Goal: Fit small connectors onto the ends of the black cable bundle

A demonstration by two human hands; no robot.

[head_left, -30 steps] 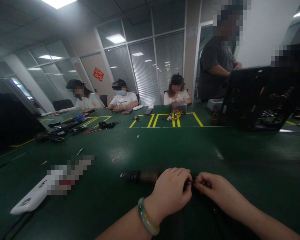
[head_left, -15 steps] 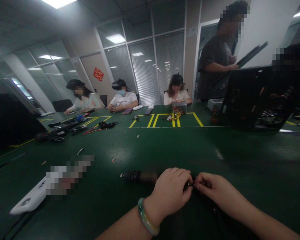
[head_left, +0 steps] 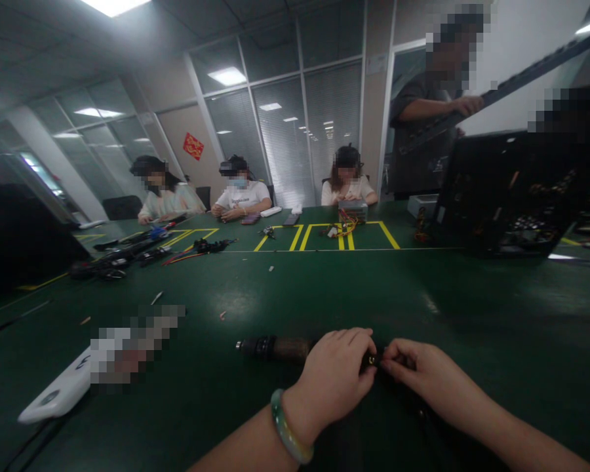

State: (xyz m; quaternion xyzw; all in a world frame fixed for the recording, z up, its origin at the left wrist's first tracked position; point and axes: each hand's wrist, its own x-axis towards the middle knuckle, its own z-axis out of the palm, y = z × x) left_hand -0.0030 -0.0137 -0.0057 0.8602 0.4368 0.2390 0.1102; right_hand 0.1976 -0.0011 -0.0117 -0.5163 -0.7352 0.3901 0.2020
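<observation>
"One left hand, wearing a rounded green-and-yellow bangle, lay palm-down over the rear of a dark brown-and-black, tube-shaped tool. The tool rested lengthwise on a smooth, dark green tabletop, its silvery metal tip pointing left."

"What were the fingers doing?"

"The left thumb and forefinger were closed around a small black piece with a brass-coloured glint. Whether the palm also gripped the tool was hidden. Just to the right, the bare right hand had its thumb and forefinger pinched together beside that piece; whether they held something thin was too dark to tell."

"How would the tool have felt?"

"Probably stiff, and heavier than the small piece. The barrel looked round, so it could have rolled if left loose. Its middle seemed the best place to hold, clear of the tip."

"And the small piece?"

"Likely light, hard and easy to drop. A fingertip pinch on its sides seemed to suit it, leaving the brass-coloured end uncovered."

"Anything else close by?"

"Well apart, on the left side of the tabletop, lay a white, oblong, smooth-cased object, its far end blurred out."
</observation>
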